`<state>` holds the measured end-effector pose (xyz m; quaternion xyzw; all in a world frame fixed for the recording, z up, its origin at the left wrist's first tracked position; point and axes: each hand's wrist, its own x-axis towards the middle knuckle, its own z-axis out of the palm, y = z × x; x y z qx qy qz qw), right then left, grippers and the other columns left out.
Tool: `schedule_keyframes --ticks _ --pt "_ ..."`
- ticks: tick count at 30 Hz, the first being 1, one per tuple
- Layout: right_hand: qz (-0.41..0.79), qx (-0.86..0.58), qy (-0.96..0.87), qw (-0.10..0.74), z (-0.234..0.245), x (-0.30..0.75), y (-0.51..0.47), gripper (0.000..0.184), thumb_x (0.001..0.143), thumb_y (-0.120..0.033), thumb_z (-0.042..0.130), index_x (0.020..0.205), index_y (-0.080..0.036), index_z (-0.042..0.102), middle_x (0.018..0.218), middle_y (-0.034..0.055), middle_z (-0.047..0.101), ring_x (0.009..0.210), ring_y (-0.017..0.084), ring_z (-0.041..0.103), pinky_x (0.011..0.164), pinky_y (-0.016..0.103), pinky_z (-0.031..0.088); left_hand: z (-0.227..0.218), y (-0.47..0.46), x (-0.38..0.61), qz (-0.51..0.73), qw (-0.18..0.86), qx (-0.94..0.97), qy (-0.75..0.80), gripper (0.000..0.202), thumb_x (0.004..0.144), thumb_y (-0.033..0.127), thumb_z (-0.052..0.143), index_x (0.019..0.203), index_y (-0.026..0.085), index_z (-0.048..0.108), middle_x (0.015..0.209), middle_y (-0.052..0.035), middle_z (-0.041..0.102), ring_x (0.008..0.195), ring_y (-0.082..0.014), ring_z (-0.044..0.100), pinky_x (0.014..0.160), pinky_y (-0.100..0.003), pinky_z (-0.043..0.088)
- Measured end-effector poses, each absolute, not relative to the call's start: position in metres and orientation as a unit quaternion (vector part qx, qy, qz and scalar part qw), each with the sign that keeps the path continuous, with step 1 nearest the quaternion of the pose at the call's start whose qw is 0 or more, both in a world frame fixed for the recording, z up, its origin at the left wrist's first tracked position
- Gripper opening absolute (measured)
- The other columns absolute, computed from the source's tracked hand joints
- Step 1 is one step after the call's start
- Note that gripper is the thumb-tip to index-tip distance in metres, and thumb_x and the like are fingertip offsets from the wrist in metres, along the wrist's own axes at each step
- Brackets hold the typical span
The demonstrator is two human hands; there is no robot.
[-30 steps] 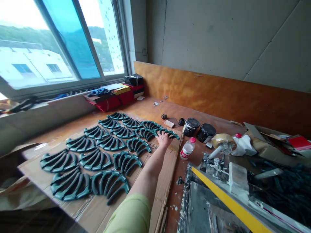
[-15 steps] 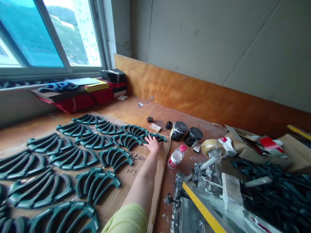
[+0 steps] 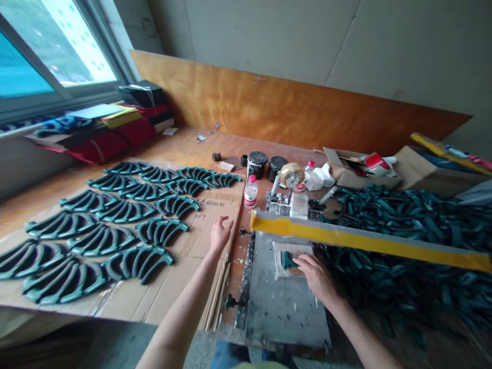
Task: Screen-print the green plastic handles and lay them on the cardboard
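Observation:
My left hand (image 3: 222, 233) hovers over the right edge of the flattened cardboard (image 3: 215, 251), holding nothing, its thumb and fingers apart. Rows of curved dark green plastic handles (image 3: 102, 238) lie fanned on that cardboard. My right hand (image 3: 315, 277) pinches one end of a single green plastic handle (image 3: 287, 260). This piece rests on a small pad (image 3: 280, 271) fixed to the grey metal plate (image 3: 284, 312) of a bench device. Above the pad slants a frame with a yellow edge (image 3: 346, 237).
A large heap of green handles (image 3: 384, 220) fills the right side. Behind the device stand black paint tubs (image 3: 257, 165), a red-capped bottle (image 3: 250, 193) and a tape roll (image 3: 291, 175). Open cardboard boxes (image 3: 361, 171) sit at the back right. Black knobs (image 3: 231, 301) jut from the device's left side.
My left hand has drawn back from the far row of handles toward me. My right hand has come into view at the pad with a handle. The view has swung right and down.

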<state>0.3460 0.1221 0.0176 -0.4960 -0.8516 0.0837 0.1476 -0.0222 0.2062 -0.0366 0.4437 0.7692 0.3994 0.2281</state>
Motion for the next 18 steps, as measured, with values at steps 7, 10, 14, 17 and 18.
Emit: schedule_keyframes --ticks 7,10,14,17,18 --pt "0.085 -0.437 -0.891 0.092 0.021 0.347 0.135 0.043 0.089 -0.008 0.043 0.123 -0.023 0.065 0.104 0.0082 0.068 0.101 0.022 0.057 0.090 0.033 0.047 -0.007 0.102 0.017 0.453 0.235 0.369 0.777 0.035 0.082 0.046 0.055 0.101 0.019 0.067 0.112 -0.0129 0.070 0.115 -0.0295 0.060 0.097 -0.043 0.044" --pt "0.080 -0.429 -0.895 0.096 0.017 0.350 0.137 0.043 0.091 -0.010 0.044 0.128 -0.023 0.062 0.115 0.0086 0.066 0.108 0.023 0.056 0.094 0.035 0.045 0.016 0.079 0.033 0.483 0.236 0.344 0.770 0.035 0.080 0.046 0.057 0.098 0.018 0.068 0.108 -0.0134 0.071 0.110 -0.0295 0.062 0.095 -0.043 0.045" --pt "0.100 -0.373 -0.915 0.113 0.008 0.339 0.146 0.050 0.095 -0.030 0.051 0.143 -0.021 0.046 0.146 0.0101 0.048 0.135 0.025 0.041 0.112 0.044 0.032 0.080 0.081 0.051 0.570 0.249 0.333 0.709 0.045 0.082 0.055 0.056 0.106 0.018 0.064 0.097 -0.0083 0.070 0.092 -0.0206 0.066 0.084 -0.034 0.051" --pt "0.123 -0.314 -0.936 0.103 0.002 0.328 0.149 0.061 0.092 -0.039 0.057 0.146 -0.018 0.040 0.152 0.0138 0.038 0.142 0.026 0.032 0.116 0.050 0.024 0.139 0.104 0.065 0.673 0.335 0.332 0.569 0.049 0.081 0.060 0.057 0.110 0.020 0.060 0.068 0.0026 0.060 0.062 -0.0119 0.058 0.067 -0.027 0.053" --pt "0.128 -0.298 -0.940 0.106 0.001 0.327 0.148 0.060 0.091 -0.040 0.059 0.144 -0.017 0.044 0.151 0.0150 0.040 0.141 0.027 0.033 0.116 0.051 0.024 0.155 0.112 0.070 0.688 0.367 0.333 0.530 0.049 0.080 0.062 0.057 0.106 0.020 0.060 0.062 0.0047 0.056 0.055 -0.0107 0.054 0.062 -0.026 0.053"
